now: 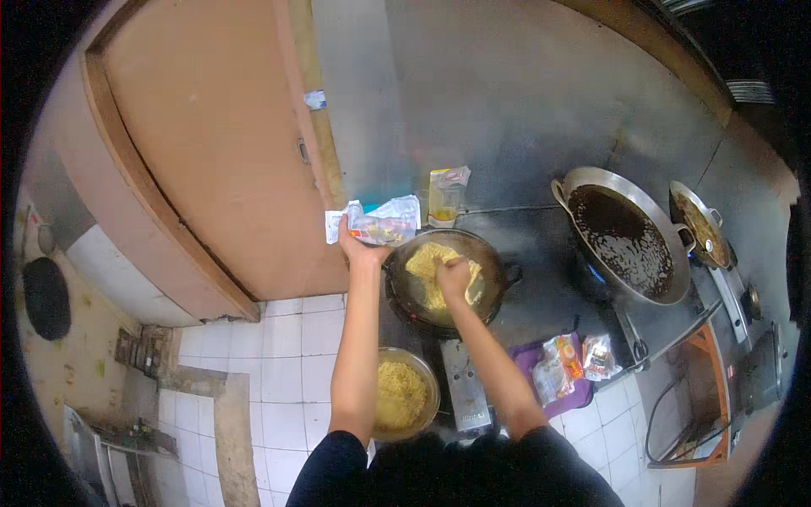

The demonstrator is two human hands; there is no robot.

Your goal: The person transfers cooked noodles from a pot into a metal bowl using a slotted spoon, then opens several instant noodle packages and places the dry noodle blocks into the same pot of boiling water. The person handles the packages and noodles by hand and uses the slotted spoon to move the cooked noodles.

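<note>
My left hand [362, 246] holds an opened plastic food packet [383, 228] beside the left rim of a dark wok [491, 307]. Over that wok is my right hand [453, 276], its fingers closed on a pale yellow noodle cake [426, 263]; cloudy liquid lies around the noodles. Whether the cake touches the liquid all round, I cannot tell. Cooked yellow noodles [400, 393] fill a metal bowl [436, 386] below, beside my left forearm. A plastic container with yellow contents [445, 206] stands behind the wok.
A large wok of dark oil [624, 241] sits over a blue flame at right, with a smaller pan [703, 231] beyond. Plastic packets [557, 371] lie on a purple tray [573, 398]. The stove's metal control panel [466, 386] lies between my forearms. A brown door [215, 139] stands left.
</note>
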